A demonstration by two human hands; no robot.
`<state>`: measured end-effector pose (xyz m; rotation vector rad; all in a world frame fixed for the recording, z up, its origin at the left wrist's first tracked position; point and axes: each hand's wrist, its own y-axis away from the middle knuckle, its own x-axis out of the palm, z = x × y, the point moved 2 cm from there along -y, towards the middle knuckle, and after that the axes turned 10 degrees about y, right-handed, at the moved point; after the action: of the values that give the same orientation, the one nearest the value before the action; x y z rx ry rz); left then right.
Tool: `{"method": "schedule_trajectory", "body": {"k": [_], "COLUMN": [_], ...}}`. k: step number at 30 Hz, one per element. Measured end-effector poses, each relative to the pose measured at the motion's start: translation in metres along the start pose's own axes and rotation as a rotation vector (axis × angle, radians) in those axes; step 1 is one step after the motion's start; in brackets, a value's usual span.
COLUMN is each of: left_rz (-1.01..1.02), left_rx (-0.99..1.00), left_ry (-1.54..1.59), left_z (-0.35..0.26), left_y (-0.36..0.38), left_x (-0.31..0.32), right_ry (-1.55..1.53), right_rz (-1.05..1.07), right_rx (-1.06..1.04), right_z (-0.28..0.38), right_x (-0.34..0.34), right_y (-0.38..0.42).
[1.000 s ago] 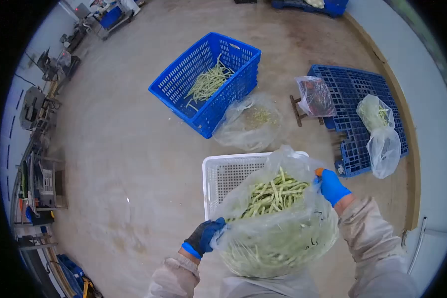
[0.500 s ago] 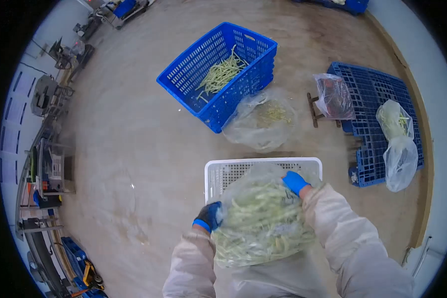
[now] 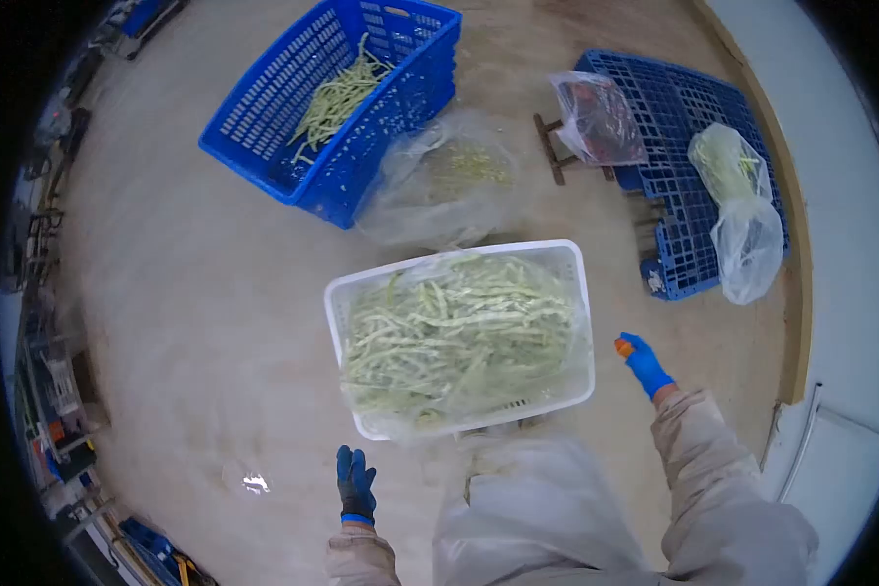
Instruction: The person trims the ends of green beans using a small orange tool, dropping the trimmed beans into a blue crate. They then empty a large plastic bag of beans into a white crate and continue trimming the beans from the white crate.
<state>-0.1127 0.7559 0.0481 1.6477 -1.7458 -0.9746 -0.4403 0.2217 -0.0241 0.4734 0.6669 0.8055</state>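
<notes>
Clear plastic bag of pale green beans [image 3: 459, 332] contained in white rectangular plastic basket [image 3: 586, 322]. Small orange object [image 3: 623, 347] gripped by bright-blue-gloved right hand [image 3: 645, 365], right of basket. Dark-blue-gloved left hand [image 3: 356, 485] held off basket's lower left corner, fingers loosely parted. Blue slatted plastic crate [image 3: 264, 117] placed beyond basket.

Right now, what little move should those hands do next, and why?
Perhaps the left hand should reach for the white basket: that hand is open, seems empty and is close by; bagged beans lie in the basket, and the right hand holds a small orange thing.
</notes>
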Motion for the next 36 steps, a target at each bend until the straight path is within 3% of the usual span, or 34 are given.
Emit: {"method": "schedule_trajectory", "body": {"k": [1,2,4,6,7,9,10,11,12,14,16,19,21,22,23,25,29,31,36], "left_rz": [0.008,0.082,0.174,-0.102,-0.375,-0.181,-0.133,-0.128,-0.123,-0.171,-0.097,-0.238,0.021,0.009,0.013,0.222,0.194,0.102,0.225], "left_rx": [-0.009,0.136,0.332,0.270,0.160,-0.020,0.264,0.268,0.408,0.080,-0.025,-0.036,-0.277,-0.289,-0.284,-0.372,-0.351,-0.240,-0.277], "left_ry": [-0.010,-0.093,-0.156,-0.157,-0.148,-0.203,-0.617,-0.610,-0.425,0.426,0.610,0.639,0.248,0.196,0.204,0.435,0.465,0.454,0.641], "left_z": [0.013,0.027,0.049,0.032,0.020,-0.003,0.018,0.038,0.046,0.072,0.086,0.058,0.050,0.050,0.051,0.044,0.014,-0.004,-0.051], "left_y": [-0.014,-0.030,-0.064,-0.073,-0.075,-0.073,-0.095,-0.107,-0.110,-0.113,-0.108,-0.084,-0.084,-0.083,-0.075,-0.039,0.029,0.066,0.157], "left_x": [0.002,0.004,0.006,0.038,0.059,0.085,0.063,0.051,0.050,0.052,0.061,0.105,0.107,0.101,0.089,0.079,0.090,0.087,0.080], "right_ry": [0.012,0.023,0.011,-0.197,-0.211,-0.027,-0.024,-0.021,-0.083,-0.138,-0.248,-0.296,-0.251,-0.208,-0.206,-0.215,-0.336,-0.365,-0.341], "right_rz": [-0.069,-0.128,-0.160,-0.215,-0.174,-0.119,-0.141,-0.147,-0.154,-0.162,-0.159,-0.131,-0.122,-0.117,-0.118,-0.178,-0.154,-0.097,0.009], "right_rx": [0.087,0.172,0.107,-0.093,-0.100,0.068,0.007,0.000,0.105,0.214,0.249,0.404,0.401,0.409,0.399,0.366,0.317,0.326,0.337], "right_z": [0.009,0.016,0.034,0.034,0.031,0.062,0.034,0.030,0.024,0.019,0.020,0.034,0.042,0.043,0.045,0.049,0.103,0.146,0.206], "right_x": [0.025,0.039,0.054,0.093,0.104,0.104,0.109,0.109,0.108,0.108,0.111,0.112,0.111,0.110,0.108,0.104,0.088,0.072,0.022], "right_y": [0.012,0.021,0.011,-0.017,-0.034,-0.048,-0.056,-0.048,-0.037,-0.023,-0.021,-0.021,-0.014,-0.007,0.004,0.033,0.091,0.124,0.201]}}
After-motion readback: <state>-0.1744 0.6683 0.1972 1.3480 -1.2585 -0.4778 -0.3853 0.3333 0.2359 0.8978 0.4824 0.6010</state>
